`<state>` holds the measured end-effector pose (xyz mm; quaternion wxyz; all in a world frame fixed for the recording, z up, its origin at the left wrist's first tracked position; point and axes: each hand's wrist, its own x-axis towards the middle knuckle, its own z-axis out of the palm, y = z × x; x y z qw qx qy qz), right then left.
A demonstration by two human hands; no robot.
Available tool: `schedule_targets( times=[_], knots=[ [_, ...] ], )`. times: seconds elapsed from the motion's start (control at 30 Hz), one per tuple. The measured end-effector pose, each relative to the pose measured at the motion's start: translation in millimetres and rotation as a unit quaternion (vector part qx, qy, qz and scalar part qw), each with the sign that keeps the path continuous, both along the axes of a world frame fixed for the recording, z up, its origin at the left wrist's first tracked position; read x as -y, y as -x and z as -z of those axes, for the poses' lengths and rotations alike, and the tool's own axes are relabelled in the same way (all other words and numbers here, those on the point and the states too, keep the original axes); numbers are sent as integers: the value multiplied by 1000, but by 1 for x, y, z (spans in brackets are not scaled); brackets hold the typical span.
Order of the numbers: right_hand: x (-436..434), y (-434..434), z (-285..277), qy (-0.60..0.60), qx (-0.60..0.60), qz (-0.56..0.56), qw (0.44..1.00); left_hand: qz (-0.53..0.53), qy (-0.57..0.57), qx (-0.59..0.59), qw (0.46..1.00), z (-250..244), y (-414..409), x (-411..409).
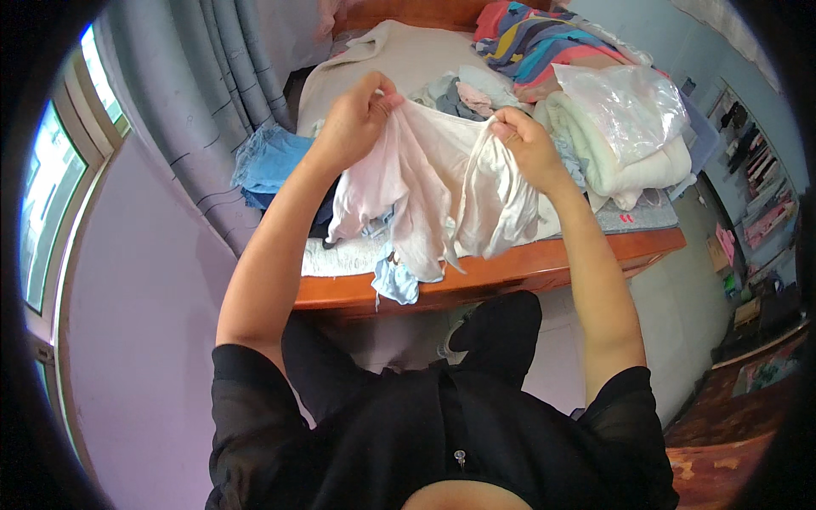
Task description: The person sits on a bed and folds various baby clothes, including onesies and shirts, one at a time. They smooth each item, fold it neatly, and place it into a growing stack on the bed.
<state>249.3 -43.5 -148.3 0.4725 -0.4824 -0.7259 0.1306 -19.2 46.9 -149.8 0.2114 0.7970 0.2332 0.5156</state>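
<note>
A thin white-and-pale-pink garment (421, 172) hangs stretched between my two hands, above the near edge of the bed. My left hand (360, 115) pinches its upper left edge, and my right hand (526, 146) grips its upper right edge, where white fabric bunches below the fingers. Behind it on the bed lies a loose heap of clothes (472, 95) in grey, pink and white. Partly hidden under the garment, a light blue cloth (396, 284) droops over the wooden bed edge. Folded denim clothes (274, 156) are stacked to the left, beside my left forearm.
A folded white quilt (644, 172) with a clear plastic bag (625, 108) on it sits at the bed's right. Behind lies a striped colourful blanket (548, 44). The bed's wooden edge (510, 271) is before my knees; a grey curtain (185, 95) hangs at left.
</note>
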Motion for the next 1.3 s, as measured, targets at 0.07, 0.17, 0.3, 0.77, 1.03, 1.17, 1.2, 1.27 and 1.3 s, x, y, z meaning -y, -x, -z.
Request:
schedule_targets(
  times=[0.07,0.17,0.3,0.77,1.03,1.17,1.2,1.27,1.3],
  knots=[
    [-5,-19,3,75,-39,-46,995,2,39,-57,998,8,-1,3],
    [5,-14,0,174,-164,-123,963,-13,107,-128,986,9,0,12],
    [8,-8,5,237,-74,-110,962,14,150,-137,979,18,-1,7],
    [-12,-6,61,160,-104,34,981,15,319,-69,945,45,-12,-5],
    [-18,60,74,162,-198,24,966,-108,264,-70,956,47,-64,51],
    [-10,66,52,163,-258,-4,952,14,282,5,959,43,-54,54],
    [-11,60,49,160,-218,-19,962,53,294,31,954,41,-51,52],
    [-15,55,41,136,-179,-42,973,99,291,14,951,37,-46,47],
    [-15,54,37,124,-159,-54,978,122,290,6,949,31,-43,48]
  ],
)
